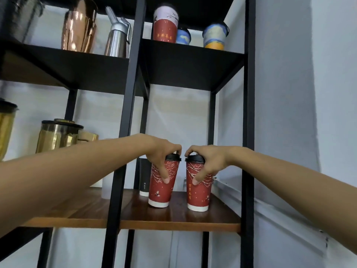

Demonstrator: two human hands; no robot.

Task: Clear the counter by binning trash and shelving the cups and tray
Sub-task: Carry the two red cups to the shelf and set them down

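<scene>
Two red paper cups with black lids stand side by side on the wooden shelf. My left hand grips the left red cup from above, fingers over the lid and thumb on its front. My right hand grips the right red cup the same way. The right cup's base rests on the shelf board; the left cup leans slightly. The counter, the tray and the bin are out of view.
A black-and-white cup stands behind the left cup. Black shelf posts frame the bay. Above, a black shelf carries several patterned cups. To the left are gold containers, a copper pitcher and a steel dispenser.
</scene>
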